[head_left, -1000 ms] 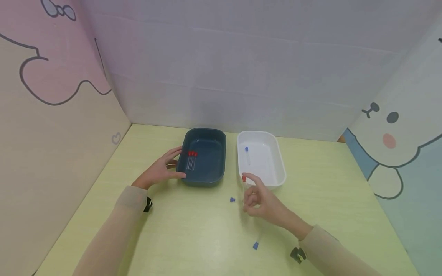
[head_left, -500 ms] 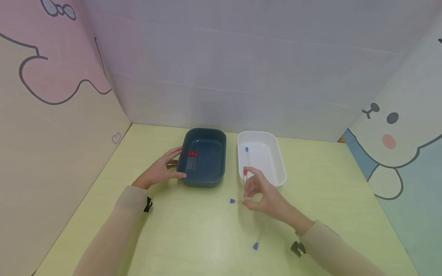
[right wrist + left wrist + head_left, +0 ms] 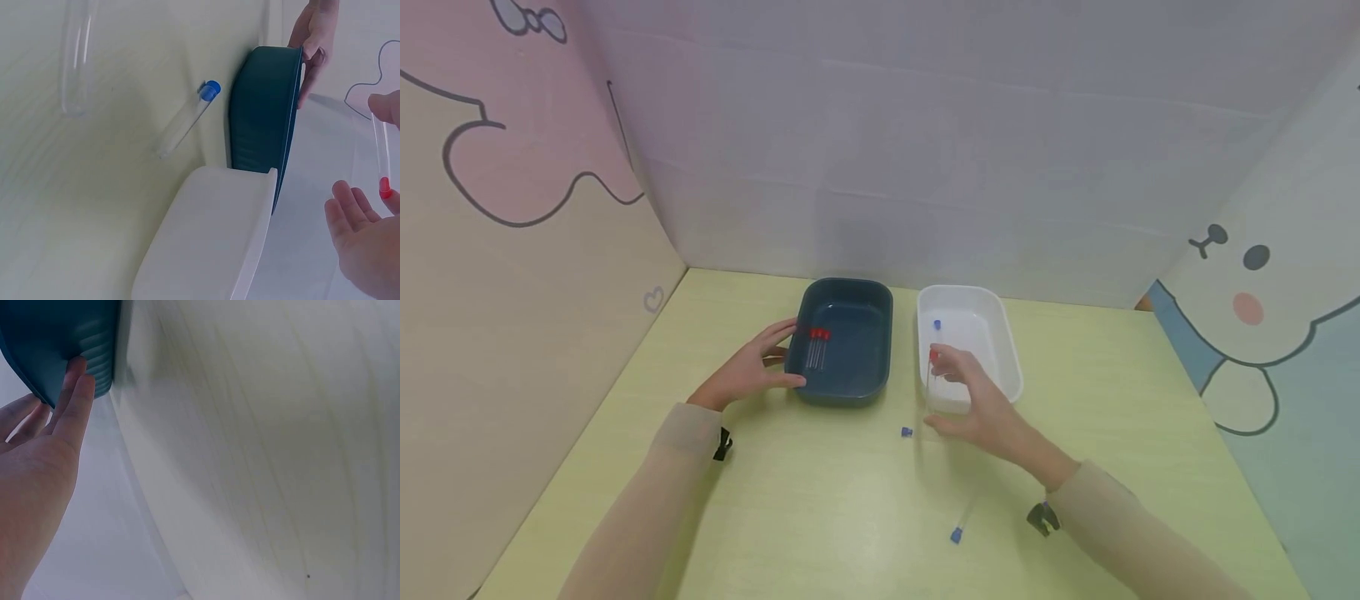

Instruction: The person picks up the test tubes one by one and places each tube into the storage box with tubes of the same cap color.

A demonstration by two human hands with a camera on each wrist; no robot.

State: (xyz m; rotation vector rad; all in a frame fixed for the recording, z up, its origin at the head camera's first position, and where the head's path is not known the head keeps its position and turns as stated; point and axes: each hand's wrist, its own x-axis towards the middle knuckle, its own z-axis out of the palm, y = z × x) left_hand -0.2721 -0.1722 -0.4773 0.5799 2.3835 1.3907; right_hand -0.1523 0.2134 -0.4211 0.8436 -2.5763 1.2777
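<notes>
My right hand [image 3: 981, 404] holds a clear test tube with a red cap [image 3: 382, 150] end to end between thumb and forefinger, raised over the near left edge of the white tray [image 3: 996, 358]. In the right wrist view the other fingers stand free of the tube. My left hand [image 3: 741, 375] rests at the left side of the dark blue tray [image 3: 861, 367], its thumb at the near corner. The left wrist view shows straight fingers [image 3: 75, 406] against that tray's outer wall. Several red-capped test tubes [image 3: 816, 350] lie side by side in the blue tray.
One blue-capped test tube [image 3: 937, 326] lies in the white tray. On the table in front lie two more blue-capped tubes, one with its cap [image 3: 907, 432] between the trays and another [image 3: 957, 534] nearer me. Walls [image 3: 880, 167] enclose the table's back and sides.
My right hand has moved slightly away from me with the red-capped test tube, now further over the white tray's near edge, its thumb and forefinger spread wider. My left hand has stayed put.
</notes>
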